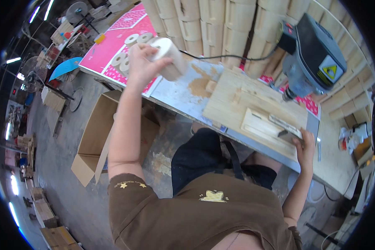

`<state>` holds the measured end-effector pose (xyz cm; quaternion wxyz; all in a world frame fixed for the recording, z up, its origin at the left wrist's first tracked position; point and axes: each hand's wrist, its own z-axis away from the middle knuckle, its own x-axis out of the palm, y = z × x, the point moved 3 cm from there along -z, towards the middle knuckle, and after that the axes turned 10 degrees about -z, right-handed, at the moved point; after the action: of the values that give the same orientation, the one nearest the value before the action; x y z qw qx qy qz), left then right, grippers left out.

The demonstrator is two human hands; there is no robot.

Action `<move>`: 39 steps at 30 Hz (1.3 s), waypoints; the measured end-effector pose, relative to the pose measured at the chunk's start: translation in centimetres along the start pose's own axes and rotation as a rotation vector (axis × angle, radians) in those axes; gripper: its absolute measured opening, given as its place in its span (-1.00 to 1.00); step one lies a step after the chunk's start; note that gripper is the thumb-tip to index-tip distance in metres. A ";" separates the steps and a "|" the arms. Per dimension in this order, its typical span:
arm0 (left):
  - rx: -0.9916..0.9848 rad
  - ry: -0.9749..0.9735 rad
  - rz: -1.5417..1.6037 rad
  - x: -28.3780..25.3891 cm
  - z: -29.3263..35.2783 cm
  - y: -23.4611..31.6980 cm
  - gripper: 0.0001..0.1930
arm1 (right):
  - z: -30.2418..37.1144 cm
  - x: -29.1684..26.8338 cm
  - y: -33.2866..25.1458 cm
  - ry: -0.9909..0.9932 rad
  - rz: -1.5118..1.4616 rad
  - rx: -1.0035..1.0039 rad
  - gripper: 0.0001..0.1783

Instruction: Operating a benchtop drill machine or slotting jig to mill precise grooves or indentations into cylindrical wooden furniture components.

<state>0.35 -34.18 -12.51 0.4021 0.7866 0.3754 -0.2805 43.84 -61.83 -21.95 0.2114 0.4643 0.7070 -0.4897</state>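
Note:
My left hand [141, 63] grips a pale wooden cylinder [170, 56], a round box shape, and holds it above the left part of the workbench [177, 93]. My right hand [305, 143] rests on the near right corner of a wooden jig board [237, 104], its fingers touching a small dark metal piece [286, 134] by a metal strip. Above the board hangs the head of a grey drill press [314, 58], its bit pointing down at the board.
Several more wooden rings [133, 41] lie on a pink sheet [112, 50] at the far left of the bench. Stacks of bent wooden hoops [221, 21] line the back. Sawdust [199, 86] sits beside the board. An open cardboard box [98, 137] stands on the floor at left.

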 end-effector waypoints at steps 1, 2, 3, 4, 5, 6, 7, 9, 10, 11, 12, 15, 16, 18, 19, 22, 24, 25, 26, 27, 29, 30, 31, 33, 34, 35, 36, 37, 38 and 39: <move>0.019 0.115 -0.130 -1.5 -1.5 -1.3 -0.51 | 0.0 0.1 -0.5 0.006 -0.008 -0.022 -0.65; 0.021 0.130 -0.131 -2.1 -3.4 -2.7 -0.51 | 0.0 -0.1 -0.7 0.006 0.013 0.011 -0.65; -0.024 0.120 -0.168 -2.6 -5.5 -4.3 -0.50 | 0.0 -0.2 -0.8 0.008 0.035 0.045 -0.65; -0.067 0.109 -0.200 -3.0 -7.6 -5.8 -0.49 | -0.1 -0.4 -1.1 0.022 0.037 0.036 -0.65; -0.059 0.125 -0.197 -3.1 -9.6 -7.6 -0.49 | -0.2 -0.4 -1.3 0.022 0.023 0.051 -0.66; -0.050 0.141 -0.338 -2.6 -11.7 -9.5 -0.50 | -0.3 -0.4 -1.4 0.024 0.012 0.068 -0.66; -0.040 0.156 -0.471 -1.8 -13.4 -10.9 -0.50 | -0.2 -0.7 -1.4 0.046 0.022 0.068 -0.66; -0.144 0.041 -0.393 -0.2 -16.2 -12.2 -0.48 | -0.2 -1.1 -1.2 0.018 0.040 0.110 -0.65; -0.258 -0.091 -0.331 1.1 -17.6 -13.3 -0.46 | -0.2 -1.1 -1.3 0.040 0.044 0.124 -0.64; -0.226 -0.001 -0.338 1.8 -18.4 -15.4 -0.47 | -0.4 -0.8 -1.4 0.070 0.047 0.119 -0.64; -0.196 0.088 -0.341 2.9 -19.0 -17.5 -0.47 | -0.6 -0.6 -1.5 0.046 0.039 0.122 -0.64; -0.224 0.131 -0.414 5.6 -20.7 -19.4 -0.47 | -0.6 -0.3 -1.7 0.051 0.029 0.139 -0.64; -0.249 0.060 -0.410 6.7 -21.2 -19.9 -0.47 | -0.6 -0.4 -1.8 0.043 0.027 0.147 -0.63; -0.264 -0.012 -0.394 8.1 -21.2 -19.8 -0.47 | -0.4 -0.4 -1.8 0.037 0.027 0.185 -0.62; -0.232 -0.012 -0.417 8.1 -20.8 -19.4 -0.43 | -0.3 -0.4 -1.9 0.045 0.031 0.184 -0.62; -0.258 0.031 -0.374 6.8 -21.7 -17.5 -0.39 | -0.4 -0.5 -2.2 0.037 0.057 0.210 -0.61; -0.213 0.292 -0.280 4.2 -23.3 -16.6 -0.43 | -0.7 -0.5 -2.4 0.039 0.048 0.206 -0.59; -0.105 0.513 -0.250 2.3 -24.7 -16.1 -0.48 | -0.9 -0.4 -2.3 0.041 0.041 0.200 -0.59; -0.069 0.621 -0.127 0.7 -25.8 -13.0 -0.50 | -1.0 -0.4 -2.3 0.036 0.051 0.201 -0.59; -0.033 0.720 0.005 -0.9 -26.5 -8.3 -0.52 | -0.8 -0.5 -2.3 0.032 0.067 0.209 -0.59; 0.113 0.740 0.271 -2.8 -27.4 0.7 -0.51 | -0.6 -0.7 -2.2 0.038 0.072 0.218 -0.59; 0.127 0.661 0.236 -3.5 -28.1 4.4 -0.46 | -0.6 -0.7 -2.1 0.039 0.069 0.216 -0.59; 0.139 0.583 0.199 -3.5 -28.9 7.2 -0.41 | -0.7 -0.6 -2.1 0.043 0.068 0.215 -0.59; 0.130 0.505 -0.006 -1.7 -31.6 10.9 -0.25 | -0.8 -0.6 -2.1 0.035 0.060 0.228 -0.59; 0.136 0.501 0.003 -0.6 -32.4 12.5 -0.25 | -0.8 -0.6 -2.1 0.041 0.067 0.237 -0.59; -0.008 0.392 -0.086 0.6 -33.2 13.4 -0.18 | -1.0 -0.5 -2.1 0.043 0.062 0.214 -0.59; -0.150 0.284 -0.175 1.4 -33.8 13.8 -0.11 | -1.2 -0.5 -2.2 0.047 0.058 0.190 -0.58; -0.141 0.281 -0.167 2.1 -34.3 14.0 -0.11 | -1.2 -0.4 -2.1 0.055 0.064 0.197 -0.58; -0.175 0.281 -0.148 2.4 -34.7 13.8 -0.10 | -1.1 -0.4 -2.0 0.059 0.056 0.190 -0.58; -0.209 0.283 -0.131 2.4 -35.2 13.5 -0.08 | -1.1 -0.3 -1.9 0.064 0.047 0.180 -0.59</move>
<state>17.59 -8.96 9.68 0.4056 0.7460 0.5058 -0.1523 42.51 -61.13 -20.27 0.1576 0.5134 0.6556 -0.5309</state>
